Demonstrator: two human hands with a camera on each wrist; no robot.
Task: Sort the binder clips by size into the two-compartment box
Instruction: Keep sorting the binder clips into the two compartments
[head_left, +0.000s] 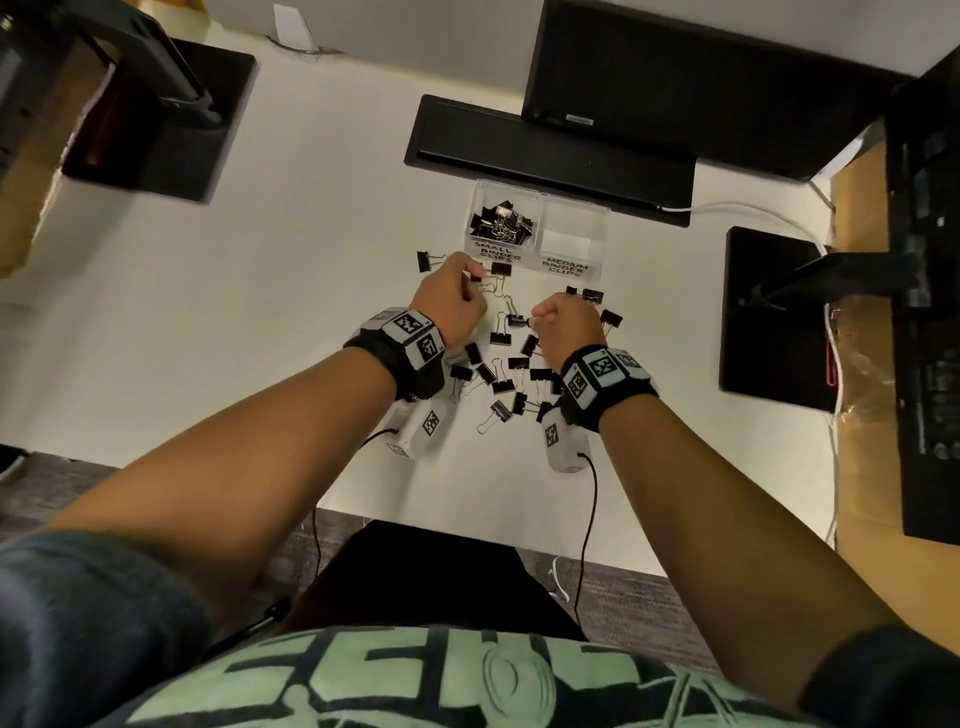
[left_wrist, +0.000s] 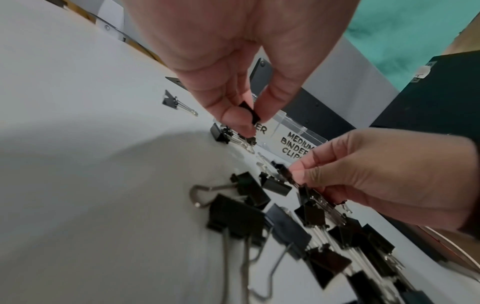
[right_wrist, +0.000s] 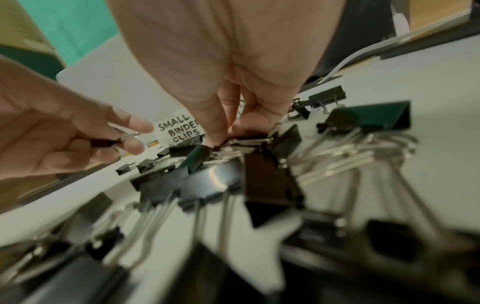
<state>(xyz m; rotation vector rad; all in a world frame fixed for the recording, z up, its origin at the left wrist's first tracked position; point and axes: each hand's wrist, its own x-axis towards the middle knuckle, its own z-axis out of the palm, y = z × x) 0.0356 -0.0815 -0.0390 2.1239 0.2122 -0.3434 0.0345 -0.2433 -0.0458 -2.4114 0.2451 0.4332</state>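
Head view: left hand (head_left: 451, 299) and right hand (head_left: 566, 322) curled, apart, over scattered binder clips (head_left: 501, 387) just near of the box (head_left: 537, 228) (small side filled).
Left wrist view: left fingers (left_wrist: 235, 117) pinch a small clip (left_wrist: 249, 114); bare table (left_wrist: 91, 164) to the left.
Right wrist view: right fingers (right_wrist: 215, 131) pinch a clip (right_wrist: 240, 142) in the pile.

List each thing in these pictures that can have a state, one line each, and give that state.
Small compartment: holds a heap of clips.
Medium compartment: no clips in it.
Loose clips: scattered on the desk, unsorted.
Left hand: pinches a small clip, raised off the desk.
Right hand: pinches a small clip low at the pile.
Lone clip: lying apart, left of the box.
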